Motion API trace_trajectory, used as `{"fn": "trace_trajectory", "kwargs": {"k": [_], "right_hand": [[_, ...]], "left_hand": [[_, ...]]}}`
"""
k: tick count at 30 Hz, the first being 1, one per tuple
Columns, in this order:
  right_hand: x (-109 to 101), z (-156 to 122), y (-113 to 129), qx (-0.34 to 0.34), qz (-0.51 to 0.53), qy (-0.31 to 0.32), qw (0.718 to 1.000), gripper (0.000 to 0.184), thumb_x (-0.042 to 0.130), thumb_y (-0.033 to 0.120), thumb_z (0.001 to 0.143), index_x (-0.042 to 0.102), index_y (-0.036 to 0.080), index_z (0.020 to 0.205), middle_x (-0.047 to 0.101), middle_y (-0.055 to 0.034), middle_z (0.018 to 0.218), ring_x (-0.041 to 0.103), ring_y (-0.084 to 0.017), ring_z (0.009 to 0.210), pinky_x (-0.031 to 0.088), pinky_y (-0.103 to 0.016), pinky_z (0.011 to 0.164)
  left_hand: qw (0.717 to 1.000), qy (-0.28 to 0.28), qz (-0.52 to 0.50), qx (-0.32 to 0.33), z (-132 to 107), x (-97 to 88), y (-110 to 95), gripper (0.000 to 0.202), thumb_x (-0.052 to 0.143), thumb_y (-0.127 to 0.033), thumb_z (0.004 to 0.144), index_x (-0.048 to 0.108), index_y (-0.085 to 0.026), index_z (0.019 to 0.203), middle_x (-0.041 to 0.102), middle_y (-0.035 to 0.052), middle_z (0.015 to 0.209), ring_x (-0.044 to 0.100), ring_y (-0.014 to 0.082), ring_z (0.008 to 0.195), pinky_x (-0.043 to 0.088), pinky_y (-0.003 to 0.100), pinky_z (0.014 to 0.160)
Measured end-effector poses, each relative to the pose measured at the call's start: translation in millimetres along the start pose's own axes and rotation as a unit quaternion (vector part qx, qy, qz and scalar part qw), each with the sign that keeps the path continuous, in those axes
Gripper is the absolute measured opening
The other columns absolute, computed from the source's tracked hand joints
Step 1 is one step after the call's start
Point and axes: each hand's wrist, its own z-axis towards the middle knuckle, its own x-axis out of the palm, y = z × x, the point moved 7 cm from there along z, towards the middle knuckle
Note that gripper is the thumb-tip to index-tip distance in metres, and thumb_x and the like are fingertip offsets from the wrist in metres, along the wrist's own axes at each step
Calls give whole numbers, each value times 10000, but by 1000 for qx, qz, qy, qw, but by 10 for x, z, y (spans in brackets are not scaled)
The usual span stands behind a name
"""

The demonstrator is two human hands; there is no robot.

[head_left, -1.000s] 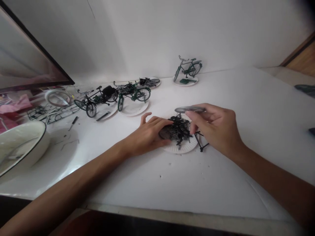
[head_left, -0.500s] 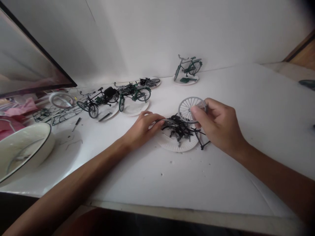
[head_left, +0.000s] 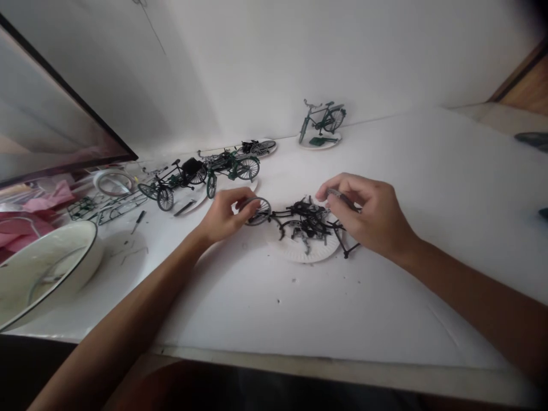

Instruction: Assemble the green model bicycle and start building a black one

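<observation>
A white paper plate (head_left: 295,252) at the table's middle holds a tangle of black model-bicycle parts (head_left: 305,220). My left hand (head_left: 222,216) is closed on a small spoked wheel (head_left: 258,210) at the plate's left edge, lifted slightly off the table. My right hand (head_left: 371,216) pinches a grey spoked wheel (head_left: 342,198) seen nearly edge-on above the plate's right side. A thin black frame piece (head_left: 347,246) sticks out from under my right hand.
Model bicycles on paper plates stand behind: a black one (head_left: 171,181), a green one (head_left: 231,166) and a green one (head_left: 322,120) by the wall. A white bowl (head_left: 47,268) sits at the left. Part sprues (head_left: 103,206) and a small screwdriver (head_left: 137,221) lie nearby.
My left hand drew a small wheel out of the pile to the left. My right hand tipped the grey wheel from face-on to nearly edge-on and lowered it a little.
</observation>
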Motion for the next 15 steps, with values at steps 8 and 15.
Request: {"fn": "trace_trajectory", "kwargs": {"k": [8,15], "right_hand": [[-126,36,215,-135,0,8,991,372,597,37,724,281,232,697,473,-15,731,455,-165,668,300,-337,579],[-140,40,155,-160,-16,3,987,394,595,27,718,264,239,702,482,-16,751,477,-170,681,344,-342,585]], "left_hand": [[997,29,14,-73,25,-95,420,412,543,-452,956,529,-156,669,398,-39,576,359,89,530,278,231,497],[994,52,87,-50,-10,-181,488,395,515,-467,964,657,-142,790,609,25,654,526,131,574,383,241,536]]}}
